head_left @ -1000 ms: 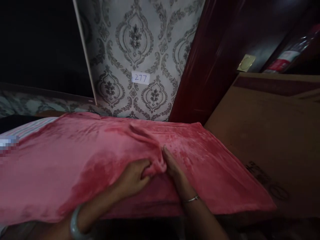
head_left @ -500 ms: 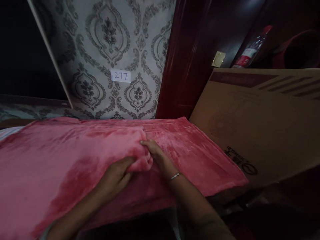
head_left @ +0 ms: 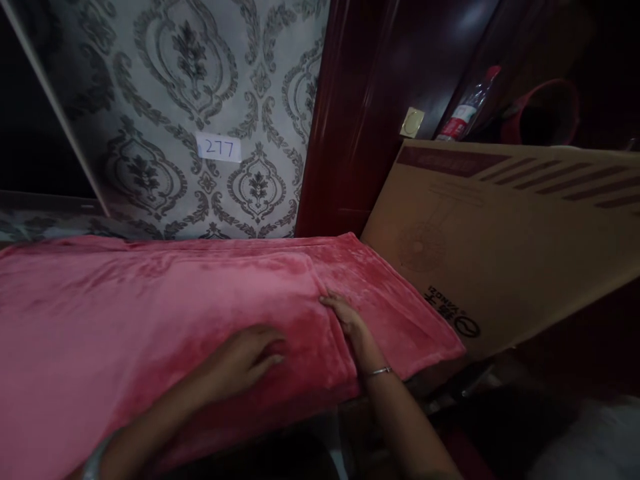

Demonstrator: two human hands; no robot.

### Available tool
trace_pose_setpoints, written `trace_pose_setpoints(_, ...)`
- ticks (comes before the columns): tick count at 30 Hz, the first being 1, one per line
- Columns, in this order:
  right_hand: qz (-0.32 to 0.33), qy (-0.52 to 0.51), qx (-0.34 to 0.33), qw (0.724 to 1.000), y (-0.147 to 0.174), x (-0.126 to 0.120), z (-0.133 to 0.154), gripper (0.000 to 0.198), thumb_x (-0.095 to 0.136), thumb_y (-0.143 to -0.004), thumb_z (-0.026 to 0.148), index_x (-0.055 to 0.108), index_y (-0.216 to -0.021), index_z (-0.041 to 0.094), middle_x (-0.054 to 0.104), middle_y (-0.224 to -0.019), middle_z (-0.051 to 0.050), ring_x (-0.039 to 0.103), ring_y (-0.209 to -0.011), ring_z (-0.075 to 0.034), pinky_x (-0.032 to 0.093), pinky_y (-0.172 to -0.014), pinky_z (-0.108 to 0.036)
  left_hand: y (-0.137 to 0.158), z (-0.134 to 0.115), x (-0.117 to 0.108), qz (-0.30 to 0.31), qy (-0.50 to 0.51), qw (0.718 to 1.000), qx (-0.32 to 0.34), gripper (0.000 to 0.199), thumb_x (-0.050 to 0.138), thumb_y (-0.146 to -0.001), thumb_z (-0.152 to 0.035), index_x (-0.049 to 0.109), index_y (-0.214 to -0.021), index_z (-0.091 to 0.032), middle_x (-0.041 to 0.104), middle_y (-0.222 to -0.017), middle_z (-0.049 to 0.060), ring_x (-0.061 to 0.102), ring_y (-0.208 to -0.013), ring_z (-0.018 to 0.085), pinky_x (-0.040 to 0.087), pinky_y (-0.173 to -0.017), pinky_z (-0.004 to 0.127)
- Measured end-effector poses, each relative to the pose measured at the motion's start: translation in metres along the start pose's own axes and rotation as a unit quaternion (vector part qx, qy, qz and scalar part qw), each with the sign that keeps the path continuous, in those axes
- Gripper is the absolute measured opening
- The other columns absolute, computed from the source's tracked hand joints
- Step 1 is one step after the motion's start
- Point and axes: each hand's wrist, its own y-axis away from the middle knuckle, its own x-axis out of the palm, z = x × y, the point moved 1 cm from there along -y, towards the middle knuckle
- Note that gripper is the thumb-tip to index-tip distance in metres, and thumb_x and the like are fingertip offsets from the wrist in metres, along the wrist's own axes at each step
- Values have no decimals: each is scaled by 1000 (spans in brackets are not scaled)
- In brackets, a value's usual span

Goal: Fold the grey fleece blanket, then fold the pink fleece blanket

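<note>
A pink plush blanket [head_left: 210,287] spreads across the surface before me, with a folded layer lying on top whose edge runs near its right side. My right hand [head_left: 350,320] is at that folded edge, thumb side on top and the other fingers partly hidden, pinching the cloth there. A thin bracelet [head_left: 380,371] circles the right wrist. Over the front part of the folded layer is my left hand [head_left: 245,360], thumb and fingers apart, holding nothing; whether it touches the cloth is hard to tell.
A large cardboard box [head_left: 450,233] leans along the blanket's right side. Behind it are a plastic bottle [head_left: 463,113] with a red cap and a wall switch [head_left: 412,123]. A paper label [head_left: 219,147] reading 277 is on the patterned wallpaper. A dark screen [head_left: 35,133] is at left.
The bunched fold has been laid out flatter and further right. My left hand has let go of the blanket and opened; my right hand moved right and nearer me. The view shifted slightly right.
</note>
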Motion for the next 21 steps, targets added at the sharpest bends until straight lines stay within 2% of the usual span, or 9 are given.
trace_pose_setpoints(3,35,-52,39,997,-5,2,2,40,78,-63,39,71,-98,21,76,-92,-2,70,-85,-24,55,-86,-38,7,24,-9,-43,-23,999,-19,31,50,-92,-36,71,-109,-23,75,-110,8,70,-99,23,55,-91,37)
trace_pose_setpoints(5,43,-43,36,997,-19,4,10,37,80,-62,40,71,-92,21,75,-87,-2,69,-80,-23,55,-80,-35,13,35,-18,-71,-42,996,-31,31,51,-91,-39,72,-108,-23,75,-110,7,70,-99,23,55,-93,38)
trace_pose_setpoints(8,17,-18,27,999,-46,8,17,33,79,-63,41,70,-86,20,74,-78,-2,67,-72,-21,55,-75,-34,24,49,-28,-107,-71,991,-40,33,51,-90,-43,72,-109,-24,75,-111,6,70,-102,23,55,-96,38)
trace_pose_setpoints(12,-7,10,37,999,-84,18,16,27,74,-66,42,69,-76,17,69,-64,-3,62,-61,-21,54,-69,-39,36,67,-37,-120,-82,988,-52,36,51,-89,-46,72,-107,-24,74,-114,6,69,-107,23,55,-98,37)
trace_pose_setpoints(14,-12,13,19,1000,-98,25,18,26,73,-65,40,69,-76,17,69,-64,-4,63,-64,-22,54,-70,-39,40,74,-42,-124,-94,986,-57,36,51,-89,-47,73,-106,-24,75,-114,7,69,-107,23,55,-98,37)
trace_pose_setpoints(17,-45,11,-43,998,-112,30,27,30,71,-65,36,70,-89,18,73,-80,-3,65,-80,-21,52,-80,-35,44,80,-47,-133,-128,981,-62,38,50,-89,-47,74,-107,-25,74,-114,7,68,-108,24,55,-99,39)
trace_pose_setpoints(19,-76,14,-81,994,-115,26,32,38,68,-65,33,69,-100,20,74,-95,-1,65,-93,-20,50,-89,-31,46,84,-48,-142,-158,975,-65,40,50,-89,-48,73,-112,-24,73,-119,8,67,-112,26,54,-101,42)
trace_pose_setpoints(21,-106,27,-90,990,-114,19,32,41,67,-64,33,69,-103,21,74,-99,0,64,-98,-20,49,-92,-31,48,90,-44,-145,-184,970,-63,43,51,-89,-47,71,-119,-24,70,-126,9,65,-116,27,52,-103,44)
